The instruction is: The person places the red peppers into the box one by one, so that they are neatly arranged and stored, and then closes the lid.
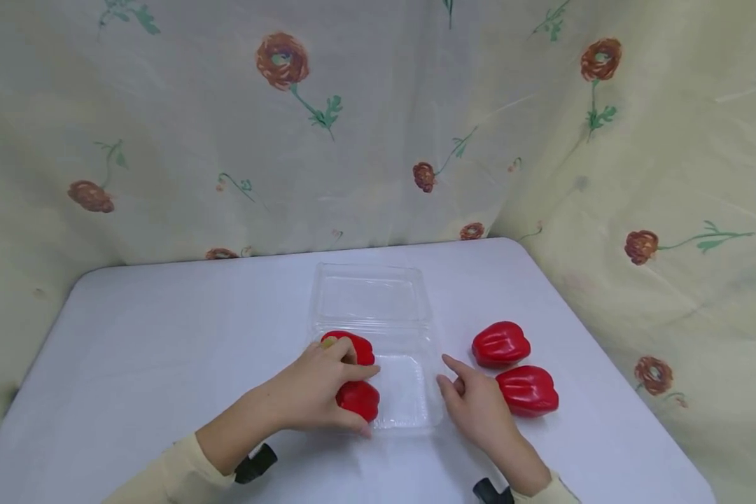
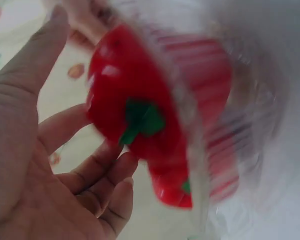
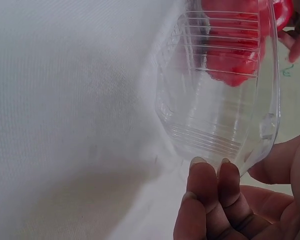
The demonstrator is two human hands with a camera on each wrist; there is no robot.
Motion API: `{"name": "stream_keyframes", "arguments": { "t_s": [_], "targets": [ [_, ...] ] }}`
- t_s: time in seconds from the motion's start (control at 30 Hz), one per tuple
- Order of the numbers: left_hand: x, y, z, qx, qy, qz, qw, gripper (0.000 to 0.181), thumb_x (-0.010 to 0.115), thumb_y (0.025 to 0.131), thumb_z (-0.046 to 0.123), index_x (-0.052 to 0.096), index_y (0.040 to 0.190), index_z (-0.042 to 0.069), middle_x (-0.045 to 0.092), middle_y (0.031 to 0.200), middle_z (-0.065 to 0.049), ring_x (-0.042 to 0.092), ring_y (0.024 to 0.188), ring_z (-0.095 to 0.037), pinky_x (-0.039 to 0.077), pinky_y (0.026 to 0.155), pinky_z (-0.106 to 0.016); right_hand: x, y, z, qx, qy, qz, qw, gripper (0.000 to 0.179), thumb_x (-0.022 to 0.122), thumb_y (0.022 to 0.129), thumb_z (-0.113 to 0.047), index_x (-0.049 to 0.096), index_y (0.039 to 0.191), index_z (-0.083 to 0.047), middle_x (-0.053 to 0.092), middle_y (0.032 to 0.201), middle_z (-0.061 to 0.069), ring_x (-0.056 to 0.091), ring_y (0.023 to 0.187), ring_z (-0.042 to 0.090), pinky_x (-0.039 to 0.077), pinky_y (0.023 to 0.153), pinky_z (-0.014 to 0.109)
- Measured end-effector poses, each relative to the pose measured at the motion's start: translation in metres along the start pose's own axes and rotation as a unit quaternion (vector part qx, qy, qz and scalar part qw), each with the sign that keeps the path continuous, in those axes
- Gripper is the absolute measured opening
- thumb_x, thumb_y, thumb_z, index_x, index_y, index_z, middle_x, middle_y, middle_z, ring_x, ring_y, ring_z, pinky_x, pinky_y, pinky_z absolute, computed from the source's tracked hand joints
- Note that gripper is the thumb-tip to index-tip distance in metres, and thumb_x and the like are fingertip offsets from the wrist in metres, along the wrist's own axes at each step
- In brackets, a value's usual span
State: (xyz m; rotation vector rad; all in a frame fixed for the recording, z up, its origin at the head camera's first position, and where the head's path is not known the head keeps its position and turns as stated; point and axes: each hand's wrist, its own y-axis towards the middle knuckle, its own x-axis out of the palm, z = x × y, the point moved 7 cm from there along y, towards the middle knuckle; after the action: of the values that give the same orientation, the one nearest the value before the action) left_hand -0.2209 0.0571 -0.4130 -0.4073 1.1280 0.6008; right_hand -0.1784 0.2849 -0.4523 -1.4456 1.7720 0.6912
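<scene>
A clear plastic clamshell box (image 1: 406, 427) stands with its lid (image 1: 372, 297) folded back. Two red bell peppers lie along its left side, the far one (image 1: 363, 350) and the near one (image 1: 360, 400). My left hand (image 1: 318, 385) is over them, thumb and fingers spread about the near pepper. In the left wrist view, fingertips touch that pepper (image 2: 125, 85) near its green stem, while the thumb (image 2: 35, 55) stands away from it. My right hand (image 1: 479, 406) is at the box's right edge; its fingertips (image 3: 202, 175) touch the outer wall below the rim.
Two more red bell peppers lie on the white table (image 1: 164, 350) right of the box, one farther (image 1: 500, 344) and one nearer (image 1: 528, 391), close beside my right hand. A flowered cloth (image 1: 378, 140) hangs behind the table and along its right side.
</scene>
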Motion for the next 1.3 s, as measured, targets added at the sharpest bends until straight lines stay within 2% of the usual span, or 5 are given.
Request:
{"name": "stream_keyframes", "arguments": {
  "t_s": [0.23, 0.4, 0.7, 0.93, 1.3],
  "targets": [
    [-0.034, -0.018, -0.028, -0.042, -0.080, 0.069, 0.9935, 0.071, 0.085, 0.071, 0.051, 0.064, 0.132, 0.021, 0.057, 0.114, 0.002, 0.054, 0.105, -0.016, 0.055, 0.073, -0.027, -0.008, -0.002, -0.002, 0.003, -0.001, 0.009, 1.0000, 0.057, 0.074, 0.088, -0.027, 0.057, 0.139, -0.009, 0.053, 0.062, 0.000, 0.049, 0.052, 0.017, 0.046, 0.052, 0.024],
    [-0.041, -0.029, -0.044, -0.060, -0.108, 0.084, 0.9888, 0.064, 0.086, 0.071, 0.047, 0.067, 0.125, 0.017, 0.058, 0.113, 0.003, 0.056, 0.107, -0.020, 0.057, 0.075, -0.031, -0.015, -0.002, -0.001, 0.007, 0.000, 0.013, 0.9999, 0.054, 0.074, 0.088, -0.027, 0.059, 0.135, -0.007, 0.054, 0.063, 0.001, 0.051, 0.054, 0.017, 0.047, 0.054, 0.025],
    [-0.030, -0.041, -0.061, -0.100, -0.147, 0.064, 0.9820, 0.061, 0.089, 0.068, 0.039, 0.068, 0.120, 0.018, 0.061, 0.115, 0.000, 0.058, 0.109, -0.022, 0.058, 0.077, -0.038, -0.040, -0.008, 0.005, -0.051, -0.018, 0.027, 0.9982, 0.053, 0.078, 0.085, -0.030, 0.062, 0.133, -0.012, 0.057, 0.071, -0.003, 0.053, 0.059, 0.015, 0.049, 0.055, 0.023],
    [-0.019, -0.045, -0.066, -0.112, -0.169, 0.044, 0.9782, 0.062, 0.090, 0.067, 0.035, 0.068, 0.121, 0.017, 0.060, 0.116, -0.002, 0.057, 0.109, -0.024, 0.058, 0.074, -0.038, -0.077, -0.015, 0.018, -0.134, -0.072, 0.080, 0.9851, 0.047, 0.079, 0.084, -0.022, 0.065, 0.127, -0.008, 0.064, 0.092, 0.001, 0.058, 0.079, 0.017, 0.057, 0.067, 0.031],
    [-0.003, -0.058, -0.076, -0.112, -0.187, 0.031, 0.9754, 0.058, 0.085, 0.072, 0.040, 0.066, 0.124, 0.020, 0.060, 0.111, 0.000, 0.057, 0.105, -0.023, 0.057, 0.075, -0.037, -0.097, -0.012, 0.054, -0.101, -0.126, 0.029, 0.9865, 0.067, 0.085, 0.076, -0.035, 0.061, 0.130, -0.005, 0.051, 0.123, 0.018, 0.048, 0.112, 0.038, 0.058, 0.073, 0.051]
  ]
}}
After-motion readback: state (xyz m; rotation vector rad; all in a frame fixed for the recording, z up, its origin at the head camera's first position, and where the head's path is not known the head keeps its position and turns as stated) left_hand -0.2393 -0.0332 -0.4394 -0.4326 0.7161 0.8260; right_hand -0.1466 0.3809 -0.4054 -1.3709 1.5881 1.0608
